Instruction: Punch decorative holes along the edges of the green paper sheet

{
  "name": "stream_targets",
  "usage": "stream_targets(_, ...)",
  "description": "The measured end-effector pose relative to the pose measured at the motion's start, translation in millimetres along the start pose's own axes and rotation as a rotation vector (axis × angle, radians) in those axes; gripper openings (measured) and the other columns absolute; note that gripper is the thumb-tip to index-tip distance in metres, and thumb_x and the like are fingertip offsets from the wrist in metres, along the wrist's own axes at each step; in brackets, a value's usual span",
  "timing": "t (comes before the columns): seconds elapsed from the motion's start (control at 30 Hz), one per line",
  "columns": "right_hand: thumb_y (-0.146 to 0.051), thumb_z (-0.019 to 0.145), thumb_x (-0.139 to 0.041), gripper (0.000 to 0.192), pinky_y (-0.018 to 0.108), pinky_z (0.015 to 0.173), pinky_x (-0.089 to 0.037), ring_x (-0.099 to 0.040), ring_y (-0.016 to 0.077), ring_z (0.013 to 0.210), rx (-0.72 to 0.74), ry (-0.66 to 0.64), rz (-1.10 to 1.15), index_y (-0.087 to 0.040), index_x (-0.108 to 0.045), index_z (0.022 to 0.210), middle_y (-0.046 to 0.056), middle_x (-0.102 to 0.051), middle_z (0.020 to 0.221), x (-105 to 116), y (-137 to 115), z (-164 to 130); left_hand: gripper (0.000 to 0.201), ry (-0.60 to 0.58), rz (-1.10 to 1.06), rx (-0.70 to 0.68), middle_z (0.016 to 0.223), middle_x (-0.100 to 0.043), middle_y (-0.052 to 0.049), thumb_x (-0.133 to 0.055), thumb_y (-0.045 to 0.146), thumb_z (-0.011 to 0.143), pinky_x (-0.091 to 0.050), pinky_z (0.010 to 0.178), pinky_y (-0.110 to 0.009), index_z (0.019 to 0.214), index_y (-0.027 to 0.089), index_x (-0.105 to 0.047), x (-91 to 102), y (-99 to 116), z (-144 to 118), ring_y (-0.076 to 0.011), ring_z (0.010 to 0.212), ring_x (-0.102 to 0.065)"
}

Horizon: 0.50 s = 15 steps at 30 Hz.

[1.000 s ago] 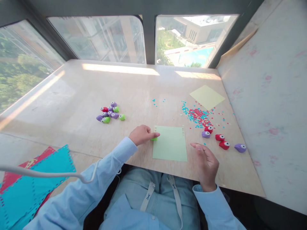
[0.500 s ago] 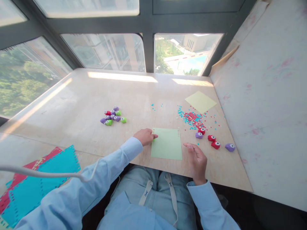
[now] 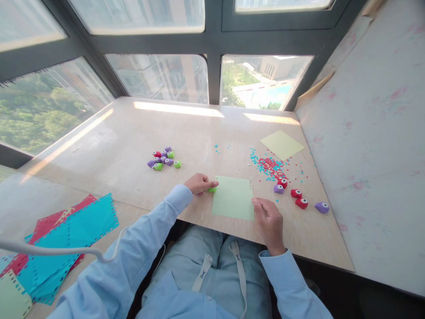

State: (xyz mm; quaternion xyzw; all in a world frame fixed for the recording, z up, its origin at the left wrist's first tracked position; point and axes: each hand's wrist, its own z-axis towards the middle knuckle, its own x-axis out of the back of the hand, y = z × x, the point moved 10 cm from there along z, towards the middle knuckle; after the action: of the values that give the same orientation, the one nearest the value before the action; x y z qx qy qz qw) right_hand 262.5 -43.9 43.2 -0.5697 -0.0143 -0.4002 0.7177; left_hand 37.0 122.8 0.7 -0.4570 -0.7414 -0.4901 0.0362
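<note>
A light green paper sheet [image 3: 233,197] lies at the near edge of the beige table [image 3: 133,133]. My left hand [image 3: 198,182] presses a small green punch [image 3: 212,189] onto the sheet's left edge. My right hand [image 3: 268,221] rests at the sheet's lower right corner, fingertips touching it. Right of the sheet lie a purple punch [image 3: 278,188], a red punch [image 3: 283,182], two more red punches [image 3: 299,198] and another purple punch [image 3: 322,207].
A cluster of purple, green and red punches [image 3: 162,158] sits left of centre. Red and blue paper dots [image 3: 270,165] are scattered by a yellow-green sheet [image 3: 282,145]. Perforated teal and red sheets [image 3: 66,235] lie on the left. A wall panel [image 3: 375,146] borders the right.
The head camera tilted up, so more window shows. My right hand came down from a raised pose onto the sheet's lower right corner. My left hand stayed on the green punch.
</note>
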Motion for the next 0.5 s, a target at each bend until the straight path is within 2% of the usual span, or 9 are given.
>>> stream_targets(0.07,-0.040,0.095,-0.053,0.028,0.040,0.081,-0.051,-0.065,0.0233,0.086,0.068,-0.013,-0.048,-0.018,-0.069,0.088,0.009,-0.073,0.090,-2,-6,0,0.063,-0.002,-0.131,0.032,0.050,-0.046,0.004,-0.070,0.075,0.061,-0.037,0.047,-0.024,0.060,0.021,-0.037,2.8,-10,-1,-0.0135,0.049,-0.054)
stream_targets(0.17,-0.037,0.096,-0.052,0.026,0.040,0.081,-0.051,-0.064,0.0230,0.086,0.136,-0.041,-0.099,-0.019,-0.069,0.087,0.008,-0.073,0.089,-7,-11,0,0.062,0.042,-0.207,0.035,0.053,-0.049,0.004,-0.071,0.075,0.059,-0.037,0.046,-0.023,0.068,0.020,-0.045,7.5,-19,-5,-0.0126,0.048,-0.054)
stream_targets(0.27,-0.033,0.096,-0.052,0.024,0.040,0.083,-0.049,-0.063,0.0225,0.087,0.167,-0.062,-0.128,-0.019,-0.069,0.088,0.008,-0.072,0.090,-9,-13,-1,0.058,0.125,-0.250,-0.072,0.056,-0.044,0.008,-0.076,0.064,0.062,-0.040,0.048,-0.023,0.091,0.018,-0.056,13.3,-18,-11,-0.0109,0.049,-0.049)
stream_targets(0.37,-0.032,0.095,-0.053,0.022,0.039,0.084,-0.049,-0.063,0.0220,0.089,0.162,-0.065,-0.128,-0.019,-0.069,0.089,0.007,-0.072,0.091,-10,-12,-2,0.060,0.192,-0.118,-0.248,0.061,-0.046,0.008,-0.079,0.046,0.066,-0.043,0.057,-0.024,0.116,0.018,-0.060,15.8,-7,-19,-0.0115,0.057,-0.049)
stream_targets(0.5,-0.033,0.095,-0.054,0.022,0.040,0.084,-0.049,-0.063,0.0227,0.089,0.147,-0.065,-0.115,-0.019,-0.069,0.088,0.008,-0.072,0.091,-10,-10,-2,0.029,0.280,0.135,-0.379,0.072,-0.056,0.001,-0.069,0.034,0.076,-0.044,0.067,-0.027,0.101,0.019,-0.070,16.4,4,-27,-0.0136,0.067,-0.053)
